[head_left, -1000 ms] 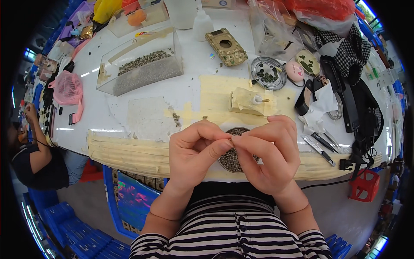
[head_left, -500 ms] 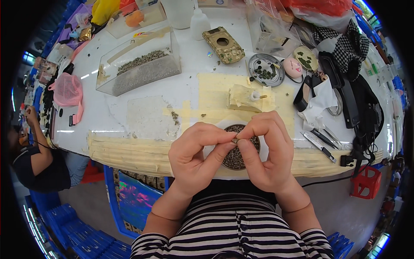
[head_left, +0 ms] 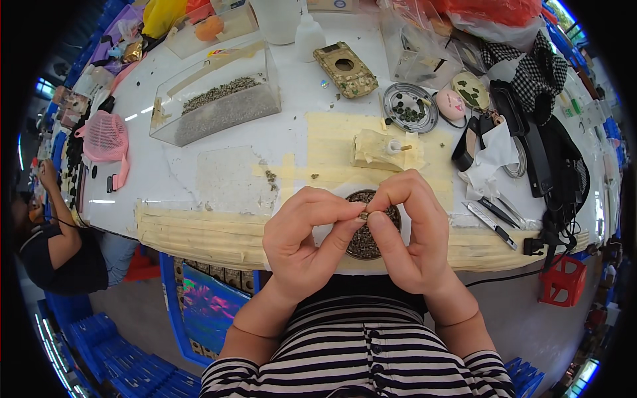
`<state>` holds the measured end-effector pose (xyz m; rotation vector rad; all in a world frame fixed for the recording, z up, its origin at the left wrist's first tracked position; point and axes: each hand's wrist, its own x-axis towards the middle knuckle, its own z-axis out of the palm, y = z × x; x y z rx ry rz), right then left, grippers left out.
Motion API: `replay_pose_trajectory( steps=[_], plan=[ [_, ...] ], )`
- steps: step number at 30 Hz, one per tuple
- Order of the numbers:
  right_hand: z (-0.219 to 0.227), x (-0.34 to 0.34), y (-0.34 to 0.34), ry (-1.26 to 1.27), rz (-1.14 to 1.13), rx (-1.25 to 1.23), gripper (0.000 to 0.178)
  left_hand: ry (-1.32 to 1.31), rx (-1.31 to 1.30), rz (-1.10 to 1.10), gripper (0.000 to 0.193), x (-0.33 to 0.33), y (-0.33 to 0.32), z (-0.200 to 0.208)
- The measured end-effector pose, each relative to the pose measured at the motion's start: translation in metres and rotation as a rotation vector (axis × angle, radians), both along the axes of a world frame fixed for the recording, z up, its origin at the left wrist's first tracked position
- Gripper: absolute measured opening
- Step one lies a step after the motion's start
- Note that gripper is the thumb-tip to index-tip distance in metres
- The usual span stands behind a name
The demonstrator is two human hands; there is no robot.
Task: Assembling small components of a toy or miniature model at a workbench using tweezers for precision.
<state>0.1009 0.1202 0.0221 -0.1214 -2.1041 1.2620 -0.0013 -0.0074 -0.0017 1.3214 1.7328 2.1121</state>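
Observation:
Both my hands meet above a round dish [head_left: 363, 257] filled with small grey-brown pieces. My left hand [head_left: 302, 242] pinches a tiny brownish piece [head_left: 363, 215] between thumb and forefinger. From the other side, the thumb and forefinger of my right hand [head_left: 415, 232] close on the same piece. It is too small to tell its exact kind. Just beyond my hands stands a tape-covered block [head_left: 378, 151] with a small white cup and a stick on it. Farther off lies a camouflage-painted model tank hull [head_left: 345, 69] with a round hole in its top.
A clear bin [head_left: 215, 109] of small grey pieces stands at the left back. On the right are a round dish of dark green parts [head_left: 410, 108], a utility knife [head_left: 491, 225] and tweezers [head_left: 512, 211]. A pink mesh basket [head_left: 105, 136] lies far left, near another person [head_left: 63, 255].
My hands stay pinched together over the dish, with only a slight shift of the fingers. The small piece between them shows a little more. The view has moved very slightly.

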Motion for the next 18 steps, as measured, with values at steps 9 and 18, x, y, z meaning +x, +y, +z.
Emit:
replay_pose_trajectory(
  steps=[9, 18],
  plan=[
    [0.0, -0.0009, -0.0022, 0.021, -0.059, 0.047, 0.011, -0.003, 0.007, 0.054, 0.02, 0.0021, 0.0006, -0.0025],
    [-0.0027, -0.0024, -0.0032, 0.026, -0.084, 0.093, 0.011, -0.004, -0.008, 0.032, 0.022, 0.0018, -0.0005, -0.0018]
  ],
)
